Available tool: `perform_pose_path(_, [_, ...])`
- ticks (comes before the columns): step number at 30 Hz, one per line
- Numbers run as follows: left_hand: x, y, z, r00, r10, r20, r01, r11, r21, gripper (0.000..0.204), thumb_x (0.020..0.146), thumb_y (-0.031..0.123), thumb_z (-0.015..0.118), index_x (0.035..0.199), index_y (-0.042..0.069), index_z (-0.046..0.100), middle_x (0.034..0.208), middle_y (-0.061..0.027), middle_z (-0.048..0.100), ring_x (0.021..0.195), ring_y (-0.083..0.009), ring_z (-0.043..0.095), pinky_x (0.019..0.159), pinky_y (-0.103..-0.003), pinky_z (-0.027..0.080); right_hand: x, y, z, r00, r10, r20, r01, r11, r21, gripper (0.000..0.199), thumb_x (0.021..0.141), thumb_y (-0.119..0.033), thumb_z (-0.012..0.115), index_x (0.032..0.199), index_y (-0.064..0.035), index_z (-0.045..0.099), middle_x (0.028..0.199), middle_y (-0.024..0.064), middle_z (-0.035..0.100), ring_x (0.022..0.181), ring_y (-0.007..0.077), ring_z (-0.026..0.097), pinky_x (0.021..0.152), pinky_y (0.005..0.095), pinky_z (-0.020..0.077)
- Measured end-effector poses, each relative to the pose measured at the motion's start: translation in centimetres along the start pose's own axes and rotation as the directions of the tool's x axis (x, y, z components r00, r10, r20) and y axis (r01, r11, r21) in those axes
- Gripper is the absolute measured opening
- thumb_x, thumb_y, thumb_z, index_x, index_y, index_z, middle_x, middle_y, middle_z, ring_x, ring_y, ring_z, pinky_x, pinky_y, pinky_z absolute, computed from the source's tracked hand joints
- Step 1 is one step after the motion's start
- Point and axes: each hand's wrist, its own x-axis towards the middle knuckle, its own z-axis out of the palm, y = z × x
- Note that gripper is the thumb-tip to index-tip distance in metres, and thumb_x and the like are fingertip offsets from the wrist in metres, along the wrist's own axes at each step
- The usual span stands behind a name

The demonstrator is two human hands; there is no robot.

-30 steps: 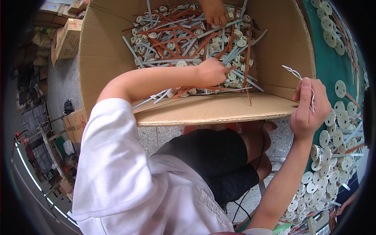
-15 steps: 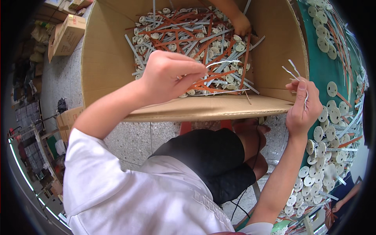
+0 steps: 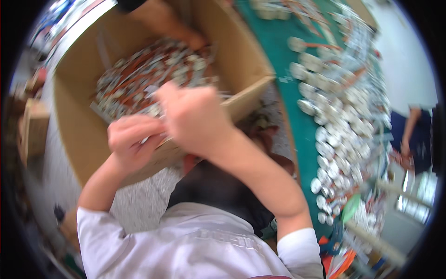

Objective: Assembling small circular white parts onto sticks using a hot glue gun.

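My left hand (image 3: 134, 137) is closed in a pinch, with a bit of a thin white tie (image 3: 145, 139) showing between the fingers. Against it, my right hand (image 3: 195, 114) is closed too, its fingers blurred by motion. A pale end (image 3: 151, 90) sticks out beside the right fingers, like the white ties this hand held earlier. Both hands meet above the near rim of a cardboard box (image 3: 251, 90). Inside it lies a heap of orange and grey strips with cream round pieces (image 3: 139, 81).
Another person's hand (image 3: 197, 42) reaches into the box from the far side. To the right, a green-topped table (image 3: 283, 93) bears many cream discs (image 3: 332, 153) and strips. A person in dark blue (image 3: 416, 139) is at the far right.
My right hand has come left from beside the table to meet my left hand, which has moved left and nearer. The view has swung right, so the box now appears further left and tilted.
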Motion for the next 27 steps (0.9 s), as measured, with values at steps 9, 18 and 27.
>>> perform_pose_path(9, [0.0, 3.1, 2.7, 0.875, -0.202, 0.439, 0.149, 0.977, 0.151, 0.099, 0.065, 0.037, 0.085, 0.141, -0.005, 0.038, 0.116, -0.024, 0.062, 0.107, -0.0389, 0.061, 0.087, -0.044, 0.049, -15.0, -3.1, -21.4, 0.896, 0.3, -0.327, -0.384, 0.894, -0.23, 0.003, 0.088, -0.004, 0.057, 0.085, -0.0032, 0.058, 0.062, 0.0098, 0.053, 0.05, 0.0257, 0.057, 0.045, 0.0346, 0.0431])
perform_pose_path(18, [-1.2, 1.3, 4.2, 0.721, -0.441, 0.534, 0.173, 0.862, 0.477, 0.066, 0.069, 0.009, 0.074, 0.127, -0.005, 0.045, 0.094, -0.0272, 0.062, 0.09, -0.0481, 0.058, 0.078, -0.05, 0.046, -34.8, 1.7, -50.6, -0.063, 0.35, -0.935, -0.928, 0.323, 0.184, 0.027, 0.091, -0.022, 0.055, 0.071, -0.0046, 0.055, 0.056, -0.0013, 0.045, 0.044, 0.0106, 0.039, 0.042, 0.0293, 0.0337])
perform_pose_path(27, [-3.7, -2.8, 1.8, 0.746, -0.411, 0.525, 0.062, 0.827, 0.559, 0.071, 0.07, 0.016, 0.077, 0.128, -0.008, 0.043, 0.1, -0.0281, 0.06, 0.093, -0.0486, 0.055, 0.081, -0.052, 0.042, -44.0, 15.6, -59.1, -0.208, 0.444, -0.872, -0.865, -0.5, -0.048, 0.036, 0.084, -0.024, 0.053, 0.104, 0.002, 0.069, 0.102, 0.0248, 0.068, 0.091, 0.0364, 0.068, 0.083, 0.0413, 0.0529])
